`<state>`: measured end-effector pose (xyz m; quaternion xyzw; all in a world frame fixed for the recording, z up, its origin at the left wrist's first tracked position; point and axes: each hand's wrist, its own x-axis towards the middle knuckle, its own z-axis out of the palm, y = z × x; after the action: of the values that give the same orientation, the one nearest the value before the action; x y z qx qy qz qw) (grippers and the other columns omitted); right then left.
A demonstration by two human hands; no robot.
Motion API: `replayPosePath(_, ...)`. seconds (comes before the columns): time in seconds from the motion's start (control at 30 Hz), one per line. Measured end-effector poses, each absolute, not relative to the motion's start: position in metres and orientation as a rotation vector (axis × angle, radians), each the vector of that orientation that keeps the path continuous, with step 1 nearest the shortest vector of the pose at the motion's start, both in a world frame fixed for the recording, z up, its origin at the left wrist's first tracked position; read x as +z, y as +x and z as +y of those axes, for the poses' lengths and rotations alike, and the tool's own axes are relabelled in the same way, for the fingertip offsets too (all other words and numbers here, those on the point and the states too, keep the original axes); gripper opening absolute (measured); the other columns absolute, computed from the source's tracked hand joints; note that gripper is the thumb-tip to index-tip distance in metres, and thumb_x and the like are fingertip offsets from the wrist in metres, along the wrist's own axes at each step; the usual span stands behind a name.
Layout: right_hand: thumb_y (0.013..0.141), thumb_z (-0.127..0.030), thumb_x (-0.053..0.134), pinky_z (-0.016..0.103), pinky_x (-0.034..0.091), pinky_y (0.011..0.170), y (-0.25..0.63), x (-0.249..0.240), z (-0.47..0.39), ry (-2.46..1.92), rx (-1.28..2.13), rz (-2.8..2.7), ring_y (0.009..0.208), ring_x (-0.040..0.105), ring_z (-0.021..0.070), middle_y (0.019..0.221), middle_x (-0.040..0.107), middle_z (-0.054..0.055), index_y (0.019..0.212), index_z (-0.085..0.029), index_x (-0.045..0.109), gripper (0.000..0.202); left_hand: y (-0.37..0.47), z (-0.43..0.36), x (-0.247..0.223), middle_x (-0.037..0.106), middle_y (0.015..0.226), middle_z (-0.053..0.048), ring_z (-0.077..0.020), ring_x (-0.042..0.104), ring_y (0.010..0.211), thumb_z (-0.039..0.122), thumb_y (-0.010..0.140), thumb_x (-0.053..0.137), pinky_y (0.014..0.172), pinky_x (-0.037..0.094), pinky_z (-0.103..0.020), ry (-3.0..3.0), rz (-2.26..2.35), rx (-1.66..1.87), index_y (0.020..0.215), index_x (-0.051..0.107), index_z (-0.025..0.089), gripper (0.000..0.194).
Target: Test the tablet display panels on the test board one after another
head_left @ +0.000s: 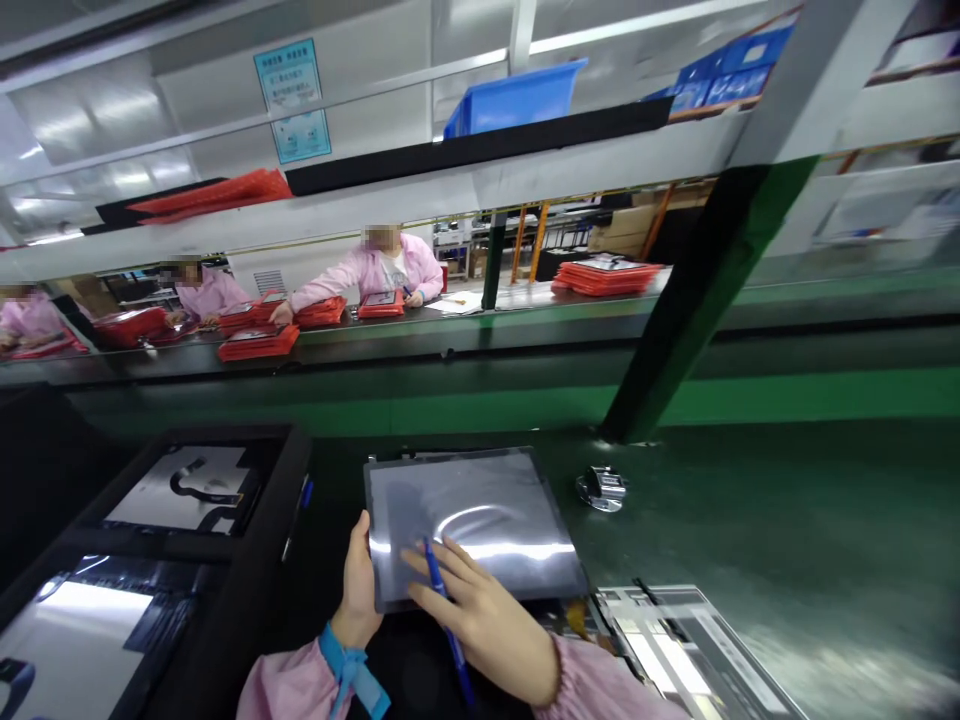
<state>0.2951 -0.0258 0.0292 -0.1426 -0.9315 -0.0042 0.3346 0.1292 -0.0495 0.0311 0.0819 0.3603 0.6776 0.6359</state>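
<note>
In front of me the person has a dark, glossy flat panel (pixel 480 500) over the green bench top (pixel 765 510), squarely between their two hands. The left hand (pixel 358 590) is at the panel's near left edge, thumb upright alongside it; the other fingers are out of sight from here, so I can't tell whether they're pinching it. The right hand (pixel 487 620) lies across the panel's lower part with its fingers extended and slightly apart, a blue pen (pixel 454 640) held slantwise between them. A blue band (pixel 351 668) is tied around the left wrist, over the pink sleeve (pixel 289 680). To the left, a black tray (pixel 279 490) holds silvery panels with dark ribbon cables. A shiny metal object (pixel 602 488) sits on the bench beyond the panel's right side, and another screen part (pixel 697 640) lies nearer the person on that side. Across the way, co-workers in pink (pixel 367 275) sit among stacks of red packets (pixel 604 277).
</note>
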Motion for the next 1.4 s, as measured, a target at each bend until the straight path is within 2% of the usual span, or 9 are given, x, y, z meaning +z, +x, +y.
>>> replayPosePath(0.17, 0.089, -0.003, 0.04, 0.038, 0.058, 0.087, 0.363, 0.026, -0.003, -0.599, -0.009, -2.227, 0.113, 0.061, 0.0239, 0.118, 0.068, 0.012, 0.106, -0.02, 0.062, 0.032, 0.126, -0.049, 0.029, 0.077, 0.092, -0.009, -0.0282, 0.073, 0.09, 0.036, 0.094, 0.05, 0.092, 0.052, -0.04, 0.16, 0.842, 1.573, 0.117, 0.066, 0.012, 0.037)
replayPosePath(0.33, 0.09, -0.021, 0.056, 0.038, 0.058, 0.082, 0.408, 0.02, 0.0, -0.935, 0.015, -1.785, 0.099, 0.068, 0.0246, 0.114, 0.069, 0.011, 0.101, -0.022, 0.06, 0.012, 0.128, -0.049, 0.034, 0.078, 0.089, -0.01, -0.0277, 0.073, 0.088, 0.033, 0.094, 0.05, 0.09, 0.054, -0.04, 0.108, 0.874, 1.566, 0.114, 0.067, 0.011, 0.034)
replayPosePath(0.43, 0.088, -0.03, 0.061, 0.039, 0.058, 0.081, 0.409, 0.018, -0.007, -1.018, 0.13, -1.687, 0.098, 0.07, 0.0263, 0.117, 0.068, 0.013, 0.103, -0.022, 0.056, 0.019, 0.129, -0.049, 0.036, 0.078, 0.086, -0.009, -0.0282, 0.073, 0.087, 0.032, 0.095, 0.05, 0.089, 0.054, -0.04, 0.132, 0.913, 1.563, 0.109, 0.069, 0.01, 0.033)
replayPosePath(0.63, 0.087, -0.036, 0.06, 0.041, 0.058, 0.084, 0.421, 0.005, -0.01, -1.073, 0.202, -1.699, 0.101, 0.069, 0.0261, 0.117, 0.069, 0.013, 0.107, -0.022, 0.056, 0.025, 0.129, -0.048, 0.035, 0.078, 0.086, -0.008, -0.0287, 0.073, 0.089, 0.029, 0.096, 0.046, 0.09, 0.055, -0.042, 0.155, 0.963, 1.6, 0.111, 0.068, 0.01, 0.033)
replayPosePath(0.8, 0.083, -0.044, 0.061, 0.033, 0.061, 0.071, 0.468, -0.016, -0.002, -1.271, 0.268, -1.672, 0.076, 0.073, 0.0218, 0.094, 0.075, 0.006, 0.099, -0.022, 0.064, 0.027, 0.129, -0.047, 0.035, 0.078, 0.089, -0.006, -0.0271, 0.074, 0.089, 0.024, 0.094, 0.051, 0.088, 0.057, -0.041, 0.161, 1.025, 1.626, 0.117, 0.065, 0.012, 0.03)
replayPosePath(0.9, 0.079, -0.043, 0.062, 0.029, 0.059, 0.06, 0.487, -0.029, 0.002, -1.28, 0.27, -1.808, 0.067, 0.073, 0.0206, 0.083, 0.076, 0.003, 0.094, -0.022, 0.066, 0.025, 0.128, -0.046, 0.034, 0.078, 0.092, -0.005, -0.0257, 0.074, 0.088, 0.018, 0.092, 0.051, 0.087, 0.058, -0.04, 0.132, 1.057, 1.663, 0.125, 0.06, 0.015, 0.034)
replayPosePath(1.03, 0.083, -0.035, 0.06, 0.028, 0.059, 0.062, 0.491, -0.038, 0.001, -1.215, 0.235, -1.859, 0.069, 0.072, 0.0191, 0.082, 0.074, 0.004, 0.092, -0.023, 0.065, 0.016, 0.125, -0.046, 0.032, 0.078, 0.09, 0.0, -0.0241, 0.074, 0.087, 0.009, 0.09, 0.05, 0.086, 0.059, -0.039, 0.174, 1.133, 1.685, 0.128, 0.056, 0.02, 0.04)
replayPosePath(1.2, 0.087, -0.028, 0.054, 0.032, 0.06, 0.065, 0.483, -0.033, 0.0, -1.155, 0.214, -1.914, 0.078, 0.071, 0.0216, 0.086, 0.072, 0.007, 0.09, -0.023, 0.063, 0.011, 0.126, -0.047, 0.037, 0.077, 0.075, 0.007, -0.0204, 0.076, 0.076, 0.001, 0.087, 0.052, 0.079, 0.062, -0.034, 0.185, 1.213, 1.722, 0.133, 0.051, 0.024, 0.052)
replayPosePath(1.4, 0.09, -0.029, 0.052, 0.034, 0.059, 0.057, 0.48, -0.029, 0.001, -1.199, 0.166, -1.888, 0.071, 0.068, 0.0228, 0.078, 0.07, 0.005, 0.081, -0.025, 0.059, 0.012, 0.126, -0.048, 0.039, 0.076, 0.069, 0.01, -0.0176, 0.075, 0.072, -0.003, 0.085, 0.051, 0.079, 0.061, -0.029, 0.166, 1.225, 1.748, 0.135, 0.05, 0.026, 0.058)
